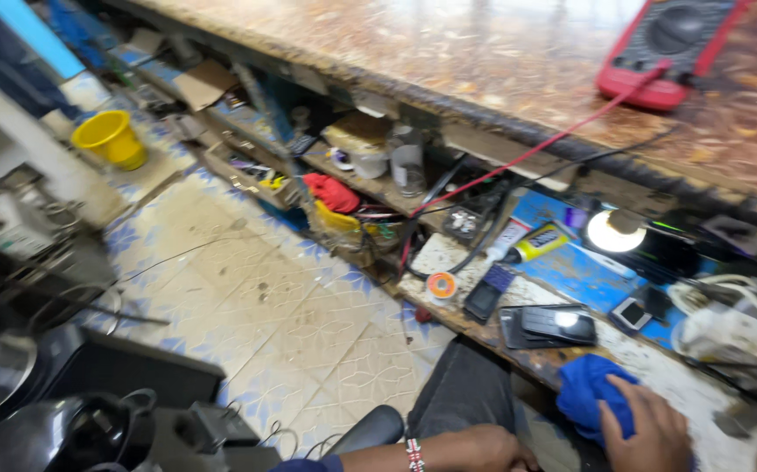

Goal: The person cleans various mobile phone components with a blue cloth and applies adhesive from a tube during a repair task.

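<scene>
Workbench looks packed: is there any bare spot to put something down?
Little. On the lower bench, a bare strip runs right of the blue cloth under the right hand. The patch by the tape roll is small. Phones, glue tube and lamp crowd the rest.

The person is wearing a beaded wristband (414, 454) in red, white and dark bands on the left wrist, just above a dark blue sleeve edge (308, 464). Dark grey trousers (466, 393) are covering the legs. Both hands are showing bare, ringless.
</scene>
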